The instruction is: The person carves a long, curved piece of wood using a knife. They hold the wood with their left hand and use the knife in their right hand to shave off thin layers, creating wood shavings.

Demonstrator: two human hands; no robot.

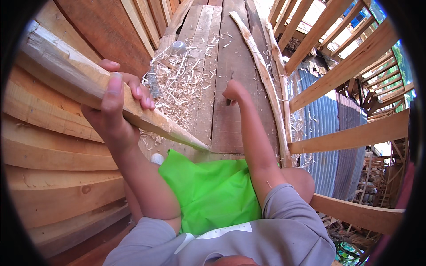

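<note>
Underfoot, rough grey-brown floor planks point(230, 88) run toward twelve o'clock, their grain weathered and dull; I count about five side by side before the fisheye bends them out of reckoning. At nine o'clock a curved wall of pale, smooth-sawn boards point(53, 150) stacks up in overlapping strakes, and at three o'clock bare timber ribs point(350, 137) fan out, with blue-grey corrugated sheet point(319, 119) behind them.

One long wooden stake point(75, 75) crosses from ten o'clock down to the centre. It is freshly hewn, faceted, pale yellow, thick at the upper end and whittled to a sharp point that rests near the plank edge by the knees. The left hand point(117, 106) has its grip wrapped fully round the stake's middle, thumb over the top and fingers curled beneath.

Two thin, bark-stripped offcut strips point(262, 71) lie along the planks at one o'clock. A loose heap of curly, cream wood shavings point(182, 88) spreads at twelve o'clock.

The right hand point(233, 92), just past centre, is fisted tight on a slim dark tool handle point(229, 101); its working end is hidden, so I cannot tell its kind. Bright green cloth point(208, 190) covers the lap at six o'clock.
</note>
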